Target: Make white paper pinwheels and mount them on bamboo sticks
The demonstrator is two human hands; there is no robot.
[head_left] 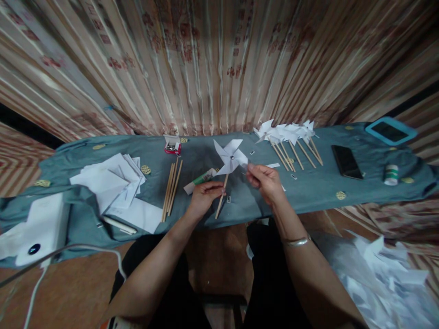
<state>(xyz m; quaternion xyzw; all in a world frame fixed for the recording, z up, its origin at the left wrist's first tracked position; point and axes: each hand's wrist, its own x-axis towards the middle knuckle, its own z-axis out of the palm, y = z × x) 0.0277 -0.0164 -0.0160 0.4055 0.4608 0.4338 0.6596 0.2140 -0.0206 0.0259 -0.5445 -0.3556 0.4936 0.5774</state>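
Observation:
A white paper pinwheel [226,160] with a shiny pin at its centre stands upright over the middle of the table. My left hand [206,196] is closed around its wooden stick [220,208], just below the blades. My right hand [265,180] pinches at the tip of the right blade, fingers pressed together. Behind my left hand lies a green and white tube [200,180], partly hidden. Several loose wooden sticks [171,189] lie to the left, with a small open red box [172,147] of metal pieces beyond them.
White paper sheets [109,180] are piled at left, near a white power bank [46,224] with a cable. Several pinwheels [288,132] lie at the back right. Farther right are a phone [346,161], a green-white cylinder [391,175] and a blue-framed tablet [391,131]. A bag of white paper pieces [384,278] sits below.

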